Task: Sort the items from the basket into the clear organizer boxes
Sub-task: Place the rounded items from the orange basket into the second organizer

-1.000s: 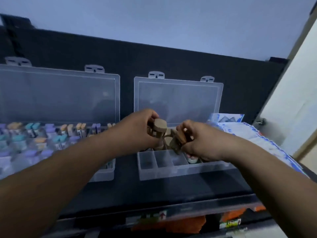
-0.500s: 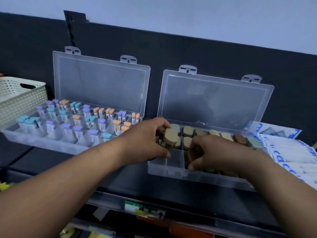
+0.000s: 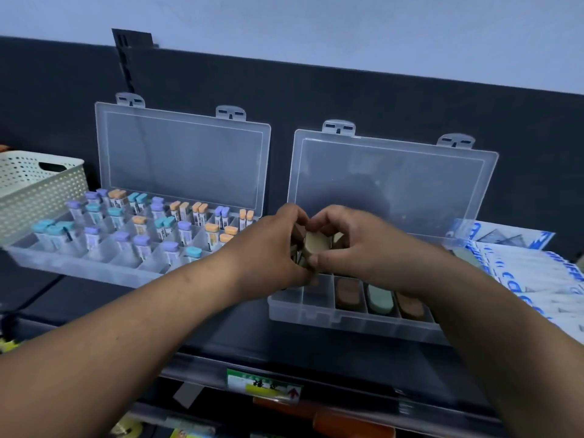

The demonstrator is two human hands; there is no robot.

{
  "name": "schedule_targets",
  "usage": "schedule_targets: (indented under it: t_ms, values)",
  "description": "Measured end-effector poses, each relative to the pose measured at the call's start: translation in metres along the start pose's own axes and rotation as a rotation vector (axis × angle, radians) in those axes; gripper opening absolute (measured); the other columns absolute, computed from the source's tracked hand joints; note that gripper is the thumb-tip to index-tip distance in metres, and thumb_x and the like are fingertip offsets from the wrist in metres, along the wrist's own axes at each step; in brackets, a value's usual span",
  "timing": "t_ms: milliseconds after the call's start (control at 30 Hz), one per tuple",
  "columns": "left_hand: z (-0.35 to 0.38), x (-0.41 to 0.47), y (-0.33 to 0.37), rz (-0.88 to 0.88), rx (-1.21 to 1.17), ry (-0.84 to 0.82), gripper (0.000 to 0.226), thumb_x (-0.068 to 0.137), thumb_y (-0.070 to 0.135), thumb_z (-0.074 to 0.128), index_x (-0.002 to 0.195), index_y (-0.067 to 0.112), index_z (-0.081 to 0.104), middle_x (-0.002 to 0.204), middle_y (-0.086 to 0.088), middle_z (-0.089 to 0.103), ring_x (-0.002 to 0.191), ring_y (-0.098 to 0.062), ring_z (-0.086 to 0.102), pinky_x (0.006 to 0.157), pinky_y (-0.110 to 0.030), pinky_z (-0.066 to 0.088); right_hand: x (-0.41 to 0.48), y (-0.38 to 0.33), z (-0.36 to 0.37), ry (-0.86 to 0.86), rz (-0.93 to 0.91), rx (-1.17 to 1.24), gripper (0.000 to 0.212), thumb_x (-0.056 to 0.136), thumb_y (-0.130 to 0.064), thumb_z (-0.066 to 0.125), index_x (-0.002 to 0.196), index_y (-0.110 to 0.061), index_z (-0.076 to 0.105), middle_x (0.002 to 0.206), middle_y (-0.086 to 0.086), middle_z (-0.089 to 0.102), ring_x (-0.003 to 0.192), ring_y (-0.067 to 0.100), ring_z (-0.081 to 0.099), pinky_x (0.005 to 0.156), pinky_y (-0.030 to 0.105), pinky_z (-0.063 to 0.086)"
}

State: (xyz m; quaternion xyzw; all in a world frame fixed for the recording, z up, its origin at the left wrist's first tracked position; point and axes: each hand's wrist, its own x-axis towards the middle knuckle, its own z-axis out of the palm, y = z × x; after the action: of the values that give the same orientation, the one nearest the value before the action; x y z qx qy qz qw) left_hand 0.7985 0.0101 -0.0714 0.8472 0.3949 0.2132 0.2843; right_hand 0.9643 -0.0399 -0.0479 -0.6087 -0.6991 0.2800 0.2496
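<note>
Both my hands meet over the left end of the right clear organizer box, whose lid stands open. My left hand grips a bunch of tan oval pieces, and my right hand pinches the same bunch from the other side. Brown and green oval pieces lie in the box's front compartments. The left clear organizer box holds several small tubes with purple, teal and orange caps. A cream perforated basket stands at the far left.
Blue-and-white printed packets lie to the right of the right box. Both boxes sit on a dark shelf against a dark back panel. Below the shelf edge a price label and orange packages show.
The view has shifted so the left box and basket show fully. My right hand has risen from the compartments to meet my left hand at the tan pieces.
</note>
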Motion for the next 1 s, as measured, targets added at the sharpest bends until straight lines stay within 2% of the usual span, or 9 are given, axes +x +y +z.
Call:
schedule_targets:
  t_ms: [133,267,367,467,567,700,800,900,1000]
  values:
    - [-0.003,-0.001,-0.001,-0.058,-0.076,-0.024,0.049,0.066,0.039,0.083,0.104,0.029,0.054,0.092,0.009,0.063,0.078,-0.009,0.062,0.065,-0.031,0.056,0.004,0.002,-0.005,0.005,0.029,0.035,0.040,0.076,-0.029,0.075,0.113,-0.031,0.058,0.102,-0.010,0.063,0.088,0.010,0.064,0.079,0.030,0.055]
    - [-0.008,0.000,-0.004,-0.190,-0.223,0.039,0.035,0.075,0.046,0.075,0.077,0.016,0.057,0.060,0.003,0.061,0.050,-0.008,0.053,0.048,-0.023,0.043,0.004,0.006,-0.010,0.023,0.067,-0.021,0.036,0.077,-0.031,0.075,0.110,-0.031,0.060,0.099,-0.011,0.064,0.088,0.007,0.063,0.076,0.023,0.053]
    - [-0.011,0.001,-0.005,-0.390,-0.630,0.026,0.022,0.088,0.024,0.067,0.080,0.010,0.052,0.051,-0.001,0.054,0.041,-0.011,0.045,0.040,-0.018,0.036,0.006,0.008,-0.004,-0.073,0.125,-0.114,0.038,0.078,-0.031,0.075,0.111,-0.032,0.059,0.102,-0.012,0.062,0.092,0.008,0.062,0.082,0.031,0.056]
    - [-0.016,0.002,-0.008,-0.458,-0.767,-0.030,0.012,0.086,-0.007,0.050,0.081,0.005,0.051,0.068,-0.013,0.054,0.056,-0.017,0.051,0.055,-0.026,0.045,0.007,0.010,0.004,-0.133,0.155,-0.247,0.042,0.078,-0.034,0.075,0.116,-0.035,0.056,0.105,-0.013,0.059,0.093,0.007,0.060,0.085,0.033,0.055]
    - [-0.018,0.000,-0.015,-0.427,-0.715,-0.064,0.019,0.081,-0.016,0.049,0.084,0.002,0.056,0.079,-0.014,0.060,0.073,-0.020,0.058,0.072,-0.030,0.054,0.007,0.010,0.012,-0.167,0.157,-0.381,0.039,0.078,-0.035,0.073,0.113,-0.034,0.057,0.103,-0.013,0.055,0.090,0.007,0.057,0.082,0.032,0.055]
    - [-0.018,-0.001,-0.019,-0.328,-0.441,-0.086,0.036,0.078,-0.006,0.068,0.106,0.015,0.061,0.099,-0.014,0.065,0.080,-0.014,0.061,0.067,-0.019,0.053,0.009,0.013,0.019,-0.191,0.158,-0.479,0.039,0.076,-0.035,0.076,0.111,-0.031,0.059,0.104,-0.010,0.056,0.092,0.012,0.056,0.085,0.038,0.053]
    - [-0.019,-0.003,-0.017,-0.219,-0.202,-0.075,0.045,0.074,0.007,0.078,0.107,0.027,0.057,0.093,0.003,0.065,0.071,0.000,0.060,0.064,-0.014,0.050,0.009,0.013,0.019,-0.202,0.168,-0.474,0.044,0.074,-0.038,0.078,0.113,-0.032,0.058,0.104,-0.011,0.057,0.093,0.012,0.057,0.087,0.039,0.053]
    - [-0.018,-0.004,-0.018,-0.121,0.012,-0.031,0.048,0.068,0.020,0.083,0.103,0.032,0.053,0.096,0.011,0.059,0.084,-0.003,0.058,0.073,-0.022,0.052,0.008,0.013,0.017,-0.201,0.181,-0.457,0.051,0.073,-0.041,0.078,0.119,-0.033,0.055,0.109,-0.012,0.057,0.097,0.011,0.056,0.089,0.037,0.053]
    - [-0.013,-0.003,-0.018,-0.054,0.075,-0.051,0.045,0.068,0.021,0.083,0.100,0.031,0.053,0.097,0.010,0.058,0.087,-0.010,0.057,0.076,-0.028,0.052,0.007,0.013,0.014,-0.188,0.186,-0.438,0.053,0.075,-0.041,0.077,0.121,-0.033,0.053,0.113,-0.013,0.056,0.100,0.010,0.055,0.090,0.033,0.052]
